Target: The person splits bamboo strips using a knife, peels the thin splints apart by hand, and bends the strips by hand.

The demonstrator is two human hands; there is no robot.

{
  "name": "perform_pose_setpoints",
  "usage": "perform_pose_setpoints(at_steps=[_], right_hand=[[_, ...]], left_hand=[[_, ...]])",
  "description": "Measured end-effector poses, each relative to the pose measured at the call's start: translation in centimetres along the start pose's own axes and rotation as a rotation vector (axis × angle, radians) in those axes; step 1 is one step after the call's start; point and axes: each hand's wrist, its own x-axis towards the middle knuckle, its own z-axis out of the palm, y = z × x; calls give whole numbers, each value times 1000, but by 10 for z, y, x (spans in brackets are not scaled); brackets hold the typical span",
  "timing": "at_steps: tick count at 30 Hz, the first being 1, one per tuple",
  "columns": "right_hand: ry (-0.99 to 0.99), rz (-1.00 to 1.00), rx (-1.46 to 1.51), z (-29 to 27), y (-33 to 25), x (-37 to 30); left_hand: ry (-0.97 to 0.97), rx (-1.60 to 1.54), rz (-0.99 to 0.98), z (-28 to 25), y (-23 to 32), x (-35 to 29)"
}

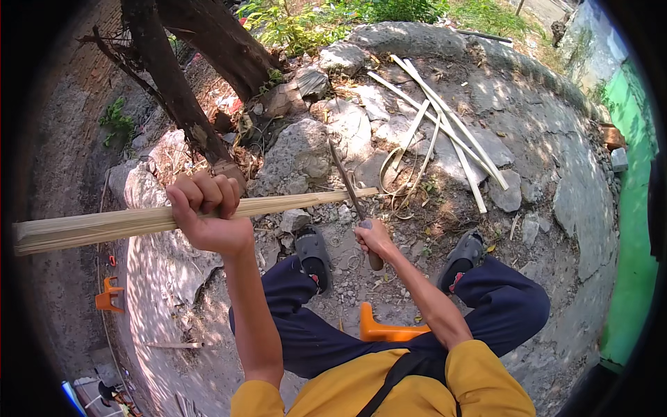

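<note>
My left hand [221, 226] is raised at the left, its fingers curled round a long pale split bamboo strip [104, 231]. The strip lies nearly level across the view, its thick end toward the left rim and its thin end near the middle. In my right hand [376, 238] is a knife by its dark handle, with the narrow, dark blade [342, 170] pointing away from me and up to the left. Blade and strip cross close to the strip's right end. Whether the edge touches the bamboo I cannot tell.
Several pale strips [455, 132] lie crossed on broken concrete beyond my right foot, beside thin curled shavings [410, 184]. An orange plastic stool [379, 332] shows between my legs. Tree trunks [215, 52] stand far left; a green wall [629, 208] runs along the right.
</note>
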Motion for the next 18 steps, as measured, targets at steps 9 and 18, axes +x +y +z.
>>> perform_pose_setpoints(at_steps=[9,18], right_hand=[[55,-429,-283,21,8,-21],[92,-19,-36,-6,28,9]], left_hand=[[21,-55,-33,-4,-1,-5],[12,-49,-10,-13,1,3]])
